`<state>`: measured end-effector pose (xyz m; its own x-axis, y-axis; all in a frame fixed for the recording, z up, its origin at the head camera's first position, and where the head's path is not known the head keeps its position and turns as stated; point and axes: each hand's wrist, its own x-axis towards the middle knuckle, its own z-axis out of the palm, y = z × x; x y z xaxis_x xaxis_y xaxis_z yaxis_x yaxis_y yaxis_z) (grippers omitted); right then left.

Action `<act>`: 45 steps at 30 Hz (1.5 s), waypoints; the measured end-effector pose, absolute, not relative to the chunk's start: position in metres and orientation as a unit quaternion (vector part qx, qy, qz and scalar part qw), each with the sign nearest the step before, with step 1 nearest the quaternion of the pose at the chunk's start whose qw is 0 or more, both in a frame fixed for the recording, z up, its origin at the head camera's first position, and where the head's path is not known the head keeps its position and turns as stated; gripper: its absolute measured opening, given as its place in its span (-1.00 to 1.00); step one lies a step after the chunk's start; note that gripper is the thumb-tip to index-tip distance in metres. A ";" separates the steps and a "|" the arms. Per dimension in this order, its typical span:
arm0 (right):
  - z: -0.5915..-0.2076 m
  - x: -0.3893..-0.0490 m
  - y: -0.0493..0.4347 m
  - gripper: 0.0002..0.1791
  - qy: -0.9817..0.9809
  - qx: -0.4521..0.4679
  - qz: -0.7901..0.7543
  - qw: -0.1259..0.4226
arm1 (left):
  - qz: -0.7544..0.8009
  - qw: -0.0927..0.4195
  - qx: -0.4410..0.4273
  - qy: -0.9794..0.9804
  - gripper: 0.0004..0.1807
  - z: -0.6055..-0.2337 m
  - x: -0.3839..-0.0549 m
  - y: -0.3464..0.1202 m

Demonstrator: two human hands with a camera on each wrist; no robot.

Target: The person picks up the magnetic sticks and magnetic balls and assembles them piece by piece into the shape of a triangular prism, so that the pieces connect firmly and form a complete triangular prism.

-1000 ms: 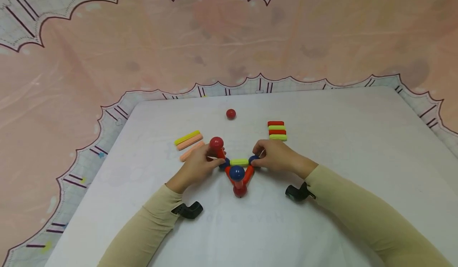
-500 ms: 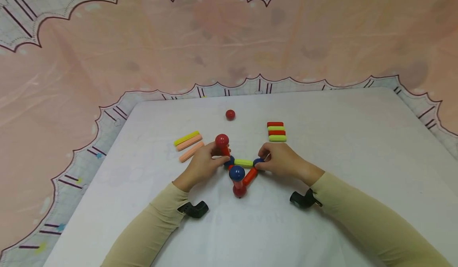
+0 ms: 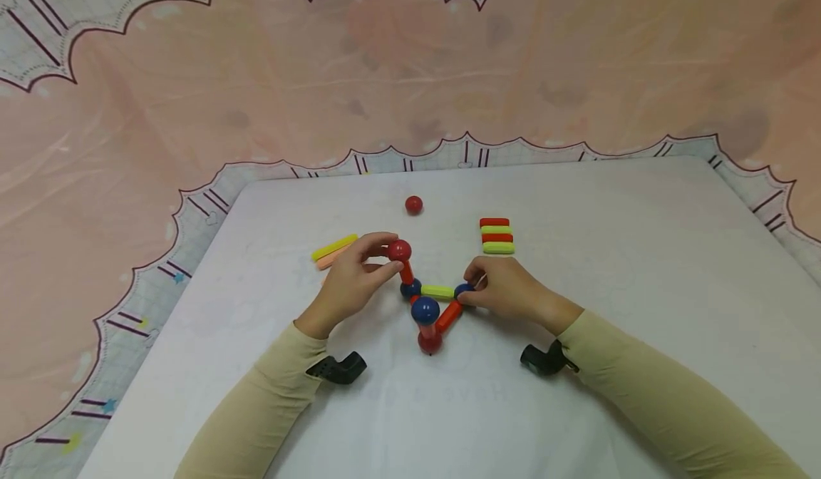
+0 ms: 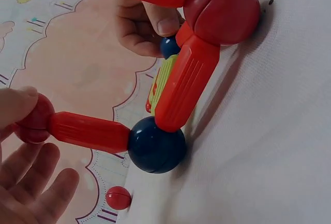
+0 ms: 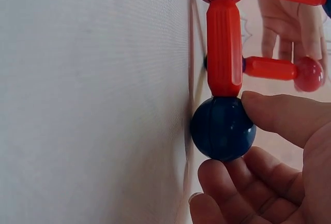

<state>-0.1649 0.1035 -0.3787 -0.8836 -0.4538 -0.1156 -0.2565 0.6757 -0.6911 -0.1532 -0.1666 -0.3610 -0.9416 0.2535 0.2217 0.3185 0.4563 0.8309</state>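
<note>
Ball-and-stick building pieces form a triangle on the table. My left hand (image 3: 353, 276) pinches the red ball (image 3: 399, 250) on top of an upright red stick (image 4: 90, 131), which rises from the left blue ball (image 3: 411, 289). My right hand (image 3: 509, 286) pinches the right blue ball (image 5: 223, 129) between thumb and fingers. A yellow-green stick (image 3: 438, 292) links these two blue balls. Red sticks run from them to the front red ball (image 3: 430, 341). Above that front ball, another blue ball (image 3: 425, 311) tops a second upright stick.
A loose red ball (image 3: 413, 204) lies behind the triangle on the white table (image 3: 609, 222). Several short red and yellow-green sticks (image 3: 497, 238) lie in a row at the back right. Longer yellow (image 3: 335, 246) and orange sticks (image 3: 330, 258) are partly behind my left hand.
The triangle's back corners have shifted slightly right, along with my right hand. My left hand has moved up from the left blue ball to the red ball above it.
</note>
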 end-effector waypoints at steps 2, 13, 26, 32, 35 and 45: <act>-0.379 -0.165 0.103 -0.65 0.905 -0.196 -0.351 0.140 | -0.481 0.035 -0.168 -0.860 -0.55 -0.359 -0.154 -0.165; -0.376 -0.164 0.109 -0.62 0.907 -0.199 -0.341 0.147 | -0.469 0.031 -0.167 -0.867 -0.57 -0.358 -0.155 -0.162; -0.367 -0.192 0.148 -0.48 0.940 -0.147 -0.291 0.104 | -0.480 0.023 -0.178 -0.859 -0.56 -0.358 -0.156 -0.161; -0.369 -0.200 0.150 -0.49 0.948 -0.158 -0.255 0.105 | -0.484 0.014 -0.177 -0.857 -0.54 -0.357 -0.157 -0.161; -0.370 -0.202 0.148 -0.50 0.949 -0.168 -0.250 0.094 | -0.484 0.017 -0.179 -0.856 -0.54 -0.356 -0.157 -0.161; -0.375 -0.206 0.144 -0.55 0.949 -0.169 -0.247 0.103 | -0.476 0.024 -0.179 -0.861 -0.59 -0.352 -0.160 -0.159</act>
<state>-0.2058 0.1439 -0.3747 -0.9215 -0.3721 -0.1111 -0.2707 0.8206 -0.5033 -0.1596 -0.1593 -0.3524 -0.9350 0.2842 0.2123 0.3309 0.4828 0.8108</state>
